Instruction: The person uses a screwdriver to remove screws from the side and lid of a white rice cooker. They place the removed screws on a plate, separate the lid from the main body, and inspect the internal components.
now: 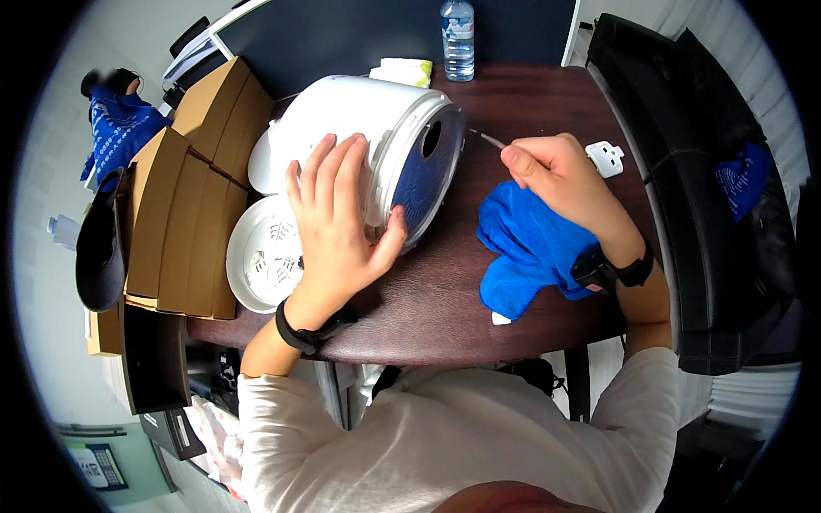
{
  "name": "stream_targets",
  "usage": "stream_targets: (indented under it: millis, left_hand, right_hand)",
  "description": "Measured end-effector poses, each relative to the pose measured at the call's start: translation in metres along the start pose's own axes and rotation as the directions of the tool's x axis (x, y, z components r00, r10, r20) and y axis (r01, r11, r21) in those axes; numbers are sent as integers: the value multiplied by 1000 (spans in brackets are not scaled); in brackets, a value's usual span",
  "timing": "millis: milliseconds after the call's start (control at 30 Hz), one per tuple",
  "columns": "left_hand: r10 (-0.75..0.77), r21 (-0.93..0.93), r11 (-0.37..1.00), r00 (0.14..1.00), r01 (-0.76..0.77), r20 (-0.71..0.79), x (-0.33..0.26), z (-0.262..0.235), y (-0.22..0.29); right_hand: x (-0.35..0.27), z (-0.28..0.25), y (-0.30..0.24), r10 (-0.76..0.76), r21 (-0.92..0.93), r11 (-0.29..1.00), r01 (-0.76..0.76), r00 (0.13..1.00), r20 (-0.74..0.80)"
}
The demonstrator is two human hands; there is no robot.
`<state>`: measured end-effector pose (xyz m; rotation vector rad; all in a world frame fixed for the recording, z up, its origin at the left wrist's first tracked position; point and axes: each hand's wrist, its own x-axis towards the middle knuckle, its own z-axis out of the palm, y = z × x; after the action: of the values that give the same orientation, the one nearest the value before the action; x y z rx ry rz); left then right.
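White cooker (376, 137) under left hand (338, 227)

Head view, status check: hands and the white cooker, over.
Left hand flat on tipped white round rice cooker. Right hand pinching thin stick tool near its base. Blue cloth under right wrist.

The left hand (338, 227) lies flat over the side of the white rice cooker (368, 128), so the casing beneath the palm is hidden. The thin tool (487, 138) pinched in the right hand (556, 175) is too small to identify; it may be a cotton swab or a slim pick. That wrist covers part of the blue cloth (522, 252). The cooker's body hides the back of its open lid (265, 252), and the water bottle (458, 38) loses its cap at the top edge.
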<state>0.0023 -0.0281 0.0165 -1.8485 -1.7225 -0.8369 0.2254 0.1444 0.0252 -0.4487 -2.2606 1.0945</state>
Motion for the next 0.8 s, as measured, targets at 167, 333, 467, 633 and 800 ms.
stream_targets:
  millis: [167, 333, 467, 633, 800]
  left_hand:
    - [56, 152, 986, 993, -71, 100, 20, -21, 5]
    - [-38, 257, 966, 976, -19, 215, 44, -27, 7]
    - [31, 200, 977, 979, -72, 199, 59, -18, 0]
    - [-49, 84, 996, 974, 31, 220, 64, -4, -6]
    - [-40, 14, 999, 978, 38, 207, 58, 7, -11]
  right_hand:
    - [3, 4, -17, 4, 69, 998, 2, 997, -77]
    - [7, 3, -24, -9, -29, 1000, 6, 994, -105]
    - [7, -2, -11, -27, -178, 984, 3, 991, -129]
    - [9, -9, -2, -15, -262, 965, -27, 988, -156]
    - [10, -15, 0, -15, -285, 958, -41, 982, -189]
